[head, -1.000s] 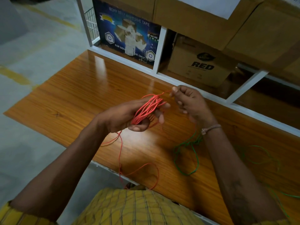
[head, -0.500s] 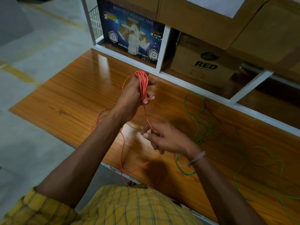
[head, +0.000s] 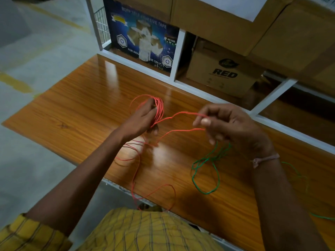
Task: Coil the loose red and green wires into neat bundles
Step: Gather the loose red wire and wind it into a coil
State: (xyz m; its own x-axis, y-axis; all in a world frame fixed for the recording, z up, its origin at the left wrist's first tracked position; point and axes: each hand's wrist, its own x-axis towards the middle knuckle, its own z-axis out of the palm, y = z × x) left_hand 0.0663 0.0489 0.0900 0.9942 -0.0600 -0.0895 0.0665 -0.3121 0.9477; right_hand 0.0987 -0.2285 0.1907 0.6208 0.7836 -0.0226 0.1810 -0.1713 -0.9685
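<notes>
Left hand (head: 143, 118) above wooden tabletop (head: 76, 113), fingers closed around bunched red wire (head: 159, 107) loops. Two red strands span across to right hand (head: 233, 127), thumb and fingertips pinching them. Loose green wire (head: 204, 171) lies on tabletop beneath right wrist.

Red wire (head: 159, 109), green wire (head: 204, 192), on an orange-brown wood-grain desk (head: 81, 109). Yellow shirt (head: 145, 230) with dark plaid lines. White shelf frame (head: 178, 51), dark blue box (head: 143, 42), brown cartons (head: 223, 75), grey floor (head: 36, 42) with yellow stripes.
</notes>
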